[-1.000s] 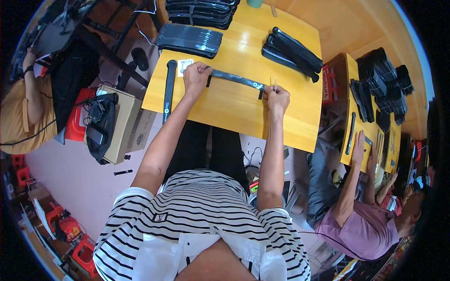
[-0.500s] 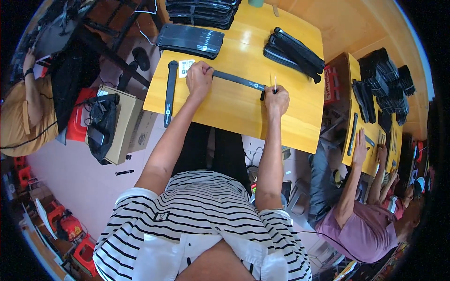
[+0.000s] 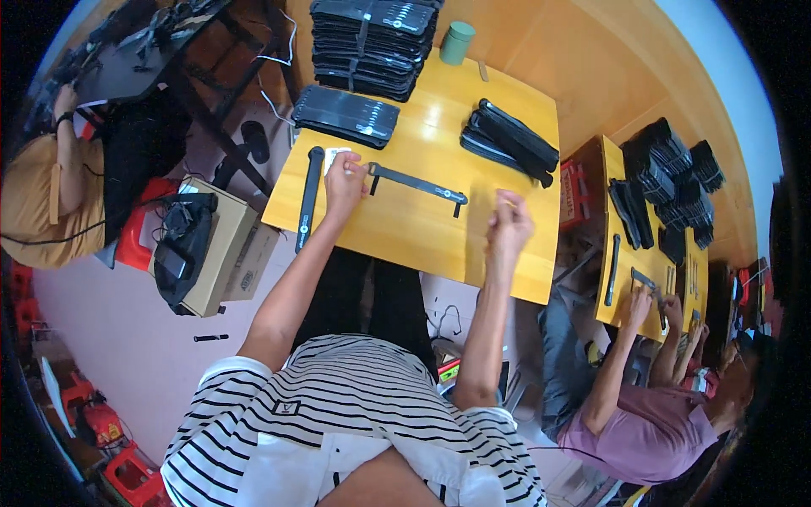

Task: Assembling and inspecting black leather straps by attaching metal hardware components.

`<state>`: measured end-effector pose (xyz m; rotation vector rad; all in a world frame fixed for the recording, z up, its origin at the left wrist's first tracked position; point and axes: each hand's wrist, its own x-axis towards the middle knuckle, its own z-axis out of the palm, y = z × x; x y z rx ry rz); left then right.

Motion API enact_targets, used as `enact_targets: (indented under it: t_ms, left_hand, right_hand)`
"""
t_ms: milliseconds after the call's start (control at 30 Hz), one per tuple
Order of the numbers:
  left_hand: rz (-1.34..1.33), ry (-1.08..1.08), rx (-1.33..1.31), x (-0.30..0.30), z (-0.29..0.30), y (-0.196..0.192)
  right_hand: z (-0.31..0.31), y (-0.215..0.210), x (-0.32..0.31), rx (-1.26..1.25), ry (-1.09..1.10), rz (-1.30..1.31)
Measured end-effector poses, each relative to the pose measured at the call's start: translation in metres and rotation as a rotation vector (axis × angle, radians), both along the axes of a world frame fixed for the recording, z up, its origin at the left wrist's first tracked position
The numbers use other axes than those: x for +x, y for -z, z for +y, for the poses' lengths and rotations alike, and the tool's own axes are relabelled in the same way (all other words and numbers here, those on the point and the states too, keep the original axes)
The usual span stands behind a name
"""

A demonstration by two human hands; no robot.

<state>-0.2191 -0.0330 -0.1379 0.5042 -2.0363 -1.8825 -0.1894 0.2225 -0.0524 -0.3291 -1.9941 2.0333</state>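
Note:
A dark strap (image 3: 418, 183) lies across the yellow table, with a short black tab hanging from each end. My left hand (image 3: 342, 186) is beside the strap's left end, its fingers curled together. Whatever it may hold is too small to make out. My right hand (image 3: 510, 224) is apart from the strap, to the right of its other end, with fingers bent and pinched. I cannot make out what is in them. Left of my left hand lies a second dark strap (image 3: 311, 198), lengthwise. A white label (image 3: 334, 157) shows partly behind that hand.
Behind stand a tall stack of bundled black straps (image 3: 372, 51), a lower pile (image 3: 346, 116) and a green canister (image 3: 457, 44). More black straps (image 3: 509, 144) lie at the right. A cardboard box (image 3: 224, 266) is left of the table. Co-workers' hands (image 3: 639, 306) work at another table.
My right hand has let go of the strap's right end and moved away; the metal tip seen by it no longer shows. My left hand has shifted off the left end. The view has tilted.

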Motion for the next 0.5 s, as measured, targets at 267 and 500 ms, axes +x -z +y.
enact_targets:
  t_ms: [267, 500]
  left_hand:
    - [0.586, 0.334, 0.323, 0.065, -0.010, -0.205]
    - [0.825, -0.383, -0.866, 0.158, -0.026, -0.350]
  right_hand:
    - [-0.017, -0.179, 0.134, -0.307, -0.152, 1.240]
    - [-0.044, -0.241, 0.140, 0.034, -0.192, 1.784]
